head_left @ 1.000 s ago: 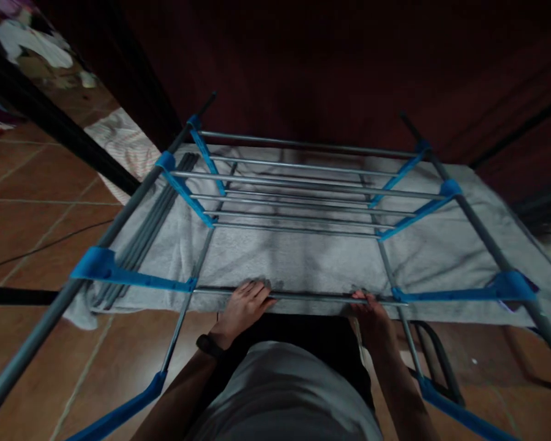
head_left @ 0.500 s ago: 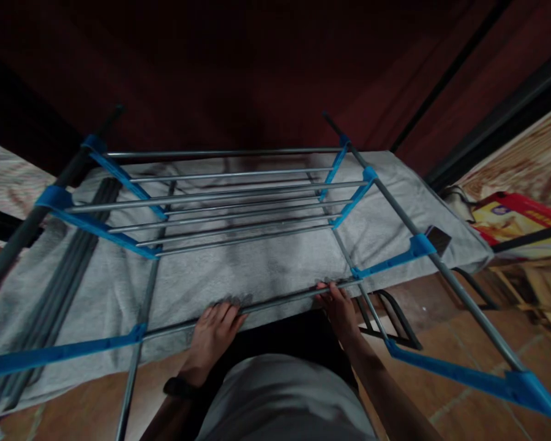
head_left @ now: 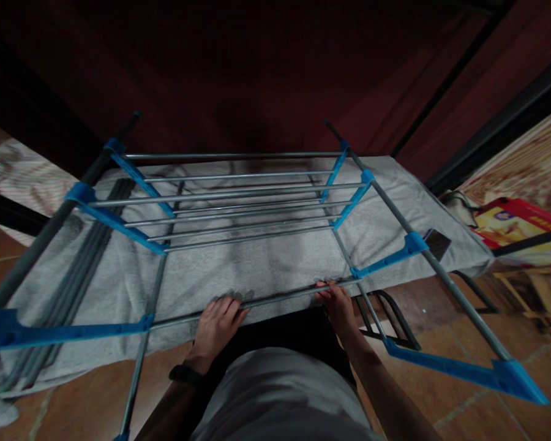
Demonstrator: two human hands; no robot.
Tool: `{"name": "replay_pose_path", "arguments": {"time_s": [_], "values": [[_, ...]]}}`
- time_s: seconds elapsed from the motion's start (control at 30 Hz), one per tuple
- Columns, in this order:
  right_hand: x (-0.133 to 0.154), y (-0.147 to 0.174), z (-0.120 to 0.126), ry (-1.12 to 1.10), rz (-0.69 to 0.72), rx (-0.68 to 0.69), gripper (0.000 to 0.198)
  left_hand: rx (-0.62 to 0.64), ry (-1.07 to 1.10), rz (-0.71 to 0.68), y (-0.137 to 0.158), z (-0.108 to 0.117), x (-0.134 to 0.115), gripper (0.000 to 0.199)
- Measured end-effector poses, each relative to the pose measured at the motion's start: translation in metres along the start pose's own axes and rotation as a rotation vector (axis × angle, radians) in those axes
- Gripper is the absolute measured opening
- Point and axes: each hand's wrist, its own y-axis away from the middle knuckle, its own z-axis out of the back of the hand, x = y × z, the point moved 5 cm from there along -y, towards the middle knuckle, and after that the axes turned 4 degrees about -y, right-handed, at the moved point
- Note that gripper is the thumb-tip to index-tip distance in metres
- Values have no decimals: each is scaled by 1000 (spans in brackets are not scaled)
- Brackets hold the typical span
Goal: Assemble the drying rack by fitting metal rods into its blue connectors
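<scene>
A rack frame of grey metal tubes with blue plastic brackets (head_left: 386,257) stands before me over a grey cloth. Its nearest crossbar (head_left: 280,298) runs between the two sides, close to my body. My left hand (head_left: 218,321) is wrapped over this bar left of centre, fingers on top. Toward the bar's right end, my right hand (head_left: 336,303) grips it too, with the fingertips on the far side. Several thinner rods (head_left: 248,214) span the brackets farther back. A dark band circles my left wrist.
Several loose grey tubes (head_left: 76,282) lie on the cloth-covered surface (head_left: 257,263) at left. A small dark flat object (head_left: 437,244) rests on the right. Beyond are a red and yellow box (head_left: 518,229) and a dark red panel (head_left: 239,73). Tiled floor lies below.
The left side of the frame has shifted somewhat right and inward, its upper left tube standing closer in. Both hands stay on the crossbar in nearly the same places.
</scene>
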Motion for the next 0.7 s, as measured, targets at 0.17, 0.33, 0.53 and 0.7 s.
{"name": "replay_pose_path", "arguments": {"time_s": [0.17, 0.33, 0.53, 0.7], "values": [[0, -1, 1, 9, 14, 8, 30, 25, 32, 17, 3, -3, 1, 19], [0, 1, 1, -23, 14, 64, 23, 13, 17, -10, 2, 0, -2, 17], [-6, 8, 6, -63, -18, 104, 33, 6, 40, -39, 7, 1, -4, 15], [-10, 10, 10, -58, -36, 68, 31, -2, 66, -41, 12, 1, -4, 16]]}}
